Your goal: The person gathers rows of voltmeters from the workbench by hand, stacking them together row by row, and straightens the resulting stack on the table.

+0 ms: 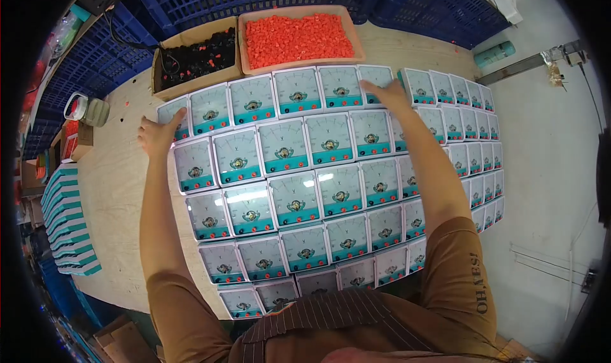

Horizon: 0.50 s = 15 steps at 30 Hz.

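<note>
Voltage meters (296, 92) with clear faces, teal lower bands and red and black terminals lie in several slightly overlapping rows. My left hand (159, 134) is at the left end of the farthest row, fingers spread, its thumb over the end meter (167, 114). At that row's right end, my right hand (389, 95) has its thumb stretched over the face of another meter (377, 76). Its other fingers are partly hidden by the edge of that meter. My right forearm covers some meters in the nearer rows.
Behind the rows stand a box of black caps (157, 76) and a tub of red caps (359, 51). More meters (450, 90) are lined up in stacks at the right. Teal-and-white stacked pieces (67, 223) and a clear jar (95, 113) sit left. Blue crates (210, 3) line the back.
</note>
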Each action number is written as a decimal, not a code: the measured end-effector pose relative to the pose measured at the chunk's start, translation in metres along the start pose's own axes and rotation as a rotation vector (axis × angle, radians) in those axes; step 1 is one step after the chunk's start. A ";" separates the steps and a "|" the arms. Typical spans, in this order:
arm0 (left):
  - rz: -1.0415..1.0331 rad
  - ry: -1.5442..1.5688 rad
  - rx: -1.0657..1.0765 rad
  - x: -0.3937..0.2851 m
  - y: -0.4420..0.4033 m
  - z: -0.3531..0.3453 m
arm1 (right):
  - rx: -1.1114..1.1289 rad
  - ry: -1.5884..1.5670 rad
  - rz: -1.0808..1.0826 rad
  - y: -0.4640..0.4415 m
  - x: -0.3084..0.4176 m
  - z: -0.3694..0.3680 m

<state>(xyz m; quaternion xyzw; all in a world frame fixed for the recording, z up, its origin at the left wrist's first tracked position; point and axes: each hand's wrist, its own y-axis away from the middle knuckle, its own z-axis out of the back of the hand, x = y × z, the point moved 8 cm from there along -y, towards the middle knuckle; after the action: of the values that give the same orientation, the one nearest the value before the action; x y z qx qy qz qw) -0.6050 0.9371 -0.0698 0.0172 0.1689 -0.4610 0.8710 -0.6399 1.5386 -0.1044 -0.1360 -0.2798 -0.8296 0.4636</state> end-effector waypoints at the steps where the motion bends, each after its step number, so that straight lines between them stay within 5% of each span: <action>1: 0.060 0.015 0.168 0.017 -0.014 -0.027 | -0.197 0.238 -0.014 0.006 0.007 -0.006; 5: 0.108 0.156 0.459 0.029 -0.027 -0.057 | -0.132 0.268 -0.069 0.018 0.010 0.002; 15: -0.050 -0.061 0.331 0.008 -0.017 -0.052 | -0.063 0.417 0.115 0.003 0.009 -0.007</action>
<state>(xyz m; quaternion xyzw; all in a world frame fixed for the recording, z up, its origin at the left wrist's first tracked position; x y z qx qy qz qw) -0.6292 0.9302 -0.1194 0.1424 0.0647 -0.5041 0.8493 -0.6424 1.5269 -0.1049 0.0081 -0.1435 -0.8203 0.5536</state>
